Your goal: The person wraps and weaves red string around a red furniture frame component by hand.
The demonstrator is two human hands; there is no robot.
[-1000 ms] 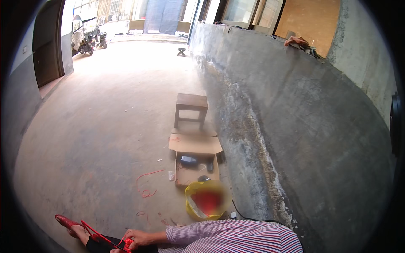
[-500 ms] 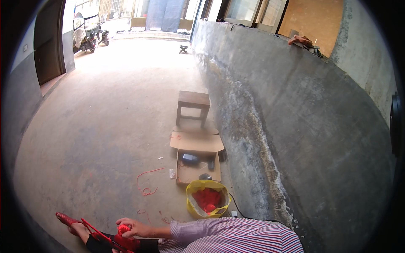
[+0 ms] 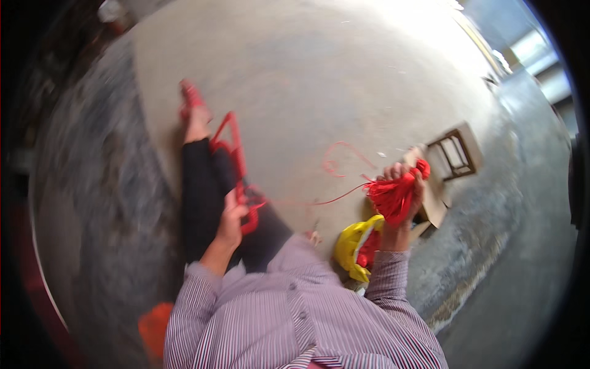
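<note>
My left hand (image 3: 231, 221) is closed round the lower end of a long, narrow red frame (image 3: 236, 150), which rests along my dark-trousered legs. Off to the right, my right hand (image 3: 419, 194) grips a thick bundle of red cord (image 3: 390, 198), its strands hanging loose toward the left. A single strand runs from that bundle leftward to near the frame; motion blur hides where it ends. Below my right hand stands a yellow bag (image 3: 348, 246) with red material (image 3: 367, 247) inside.
A cardboard box (image 3: 437, 206) lies partly behind my right hand, and a wooden stool (image 3: 456, 152) is beyond it. Loose red cord (image 3: 332, 167) curls on the concrete floor. An orange thing (image 3: 155, 329) sits at lower left. A grey wall borders the right side.
The view has swung to the left and down onto my lap. My right hand has moved away from the frame, out to the right with the red cord bundle, drawing a strand across.
</note>
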